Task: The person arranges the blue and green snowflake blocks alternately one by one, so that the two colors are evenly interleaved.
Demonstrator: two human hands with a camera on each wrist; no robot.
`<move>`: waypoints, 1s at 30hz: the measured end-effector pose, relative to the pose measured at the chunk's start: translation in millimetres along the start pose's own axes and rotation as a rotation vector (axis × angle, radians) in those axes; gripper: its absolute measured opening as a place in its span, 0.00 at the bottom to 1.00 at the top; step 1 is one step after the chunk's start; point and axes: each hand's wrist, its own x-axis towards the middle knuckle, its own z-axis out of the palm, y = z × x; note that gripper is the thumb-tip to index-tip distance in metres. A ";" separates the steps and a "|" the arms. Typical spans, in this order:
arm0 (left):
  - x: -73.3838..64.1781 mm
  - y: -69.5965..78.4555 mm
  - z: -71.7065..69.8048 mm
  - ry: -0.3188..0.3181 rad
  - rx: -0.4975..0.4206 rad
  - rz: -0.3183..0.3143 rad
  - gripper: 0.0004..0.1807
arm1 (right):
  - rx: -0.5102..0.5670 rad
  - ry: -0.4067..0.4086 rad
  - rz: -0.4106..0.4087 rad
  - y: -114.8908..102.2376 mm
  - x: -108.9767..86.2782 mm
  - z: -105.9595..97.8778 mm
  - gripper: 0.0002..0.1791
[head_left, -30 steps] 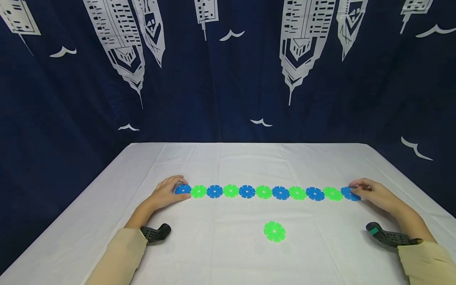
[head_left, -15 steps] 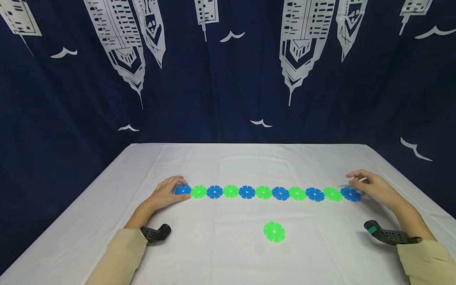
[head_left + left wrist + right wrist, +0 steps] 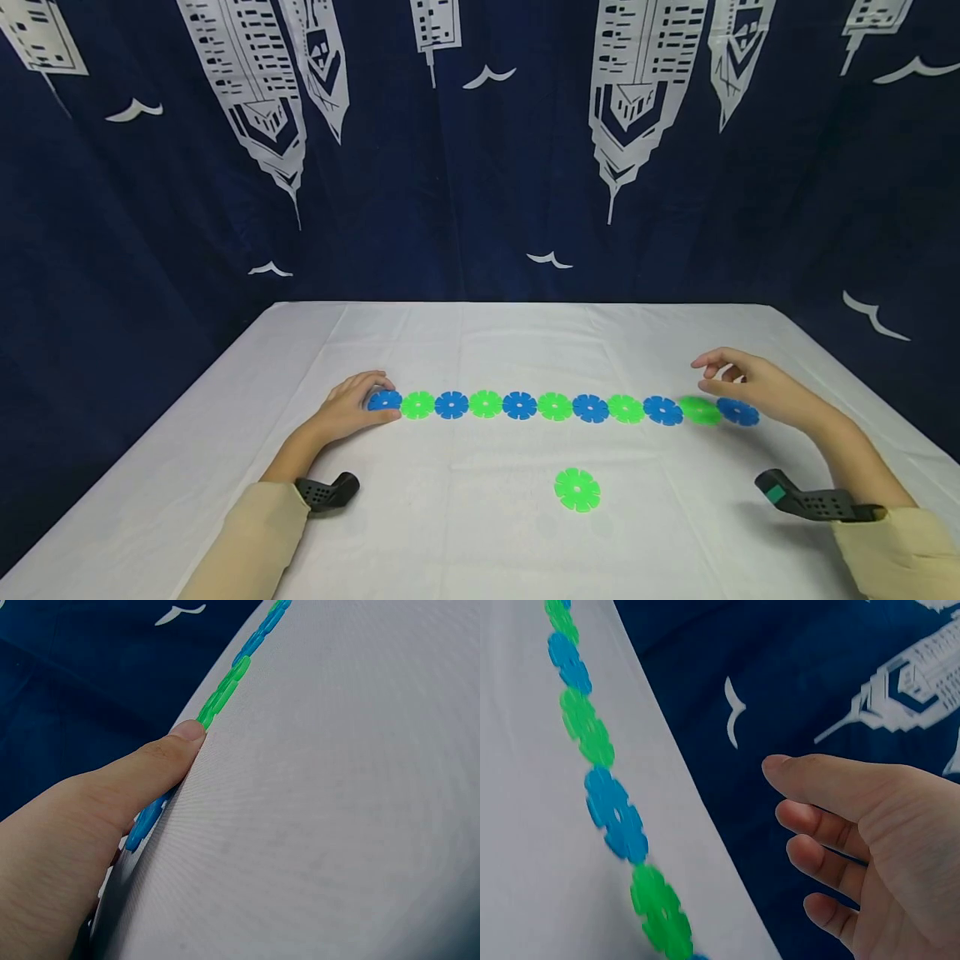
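A straight row of alternating blue and green notched plastic discs, shaped like snowflakes, lies across the white table. At its left end my left hand (image 3: 343, 410) holds the blue disc (image 3: 385, 400), thumb in front and fingers curled behind. In the left wrist view the thumb tip reaches the neighbouring green disc (image 3: 223, 694). Above the row's right end hovers my right hand (image 3: 768, 392), its fingers loosely bent and nothing in them. Beneath it are the last blue disc (image 3: 738, 412) and a green disc (image 3: 700, 410).
One loose green disc (image 3: 577, 489) lies nearer to me than the row. White cloth covers the table (image 3: 480, 342). Behind the far edge hangs a dark blue curtain (image 3: 450, 183) with white building and bird prints. Each wrist wears a black band (image 3: 327, 492).
My right hand has let go of the blue disc at the right end, lifted, and moved left and slightly away. The left hand and the row stay in place.
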 end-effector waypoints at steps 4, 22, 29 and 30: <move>-0.3 0.6 -0.8 -0.001 -0.007 0.001 0.26 | 0.021 -0.039 -0.075 -36.4 -8.0 -3.5 0.20; -0.1 2.1 -0.8 -0.008 0.003 -0.008 0.26 | 0.164 -0.448 -0.257 -97.3 -15.0 25.2 0.23; -0.7 1.2 -1.6 -0.008 -0.002 -0.005 0.26 | 0.171 -0.592 -0.191 -110.2 -17.9 44.0 0.27; -0.7 1.1 -1.7 -0.009 -0.003 -0.003 0.26 | 0.180 -0.610 -0.181 -111.7 -18.2 46.7 0.28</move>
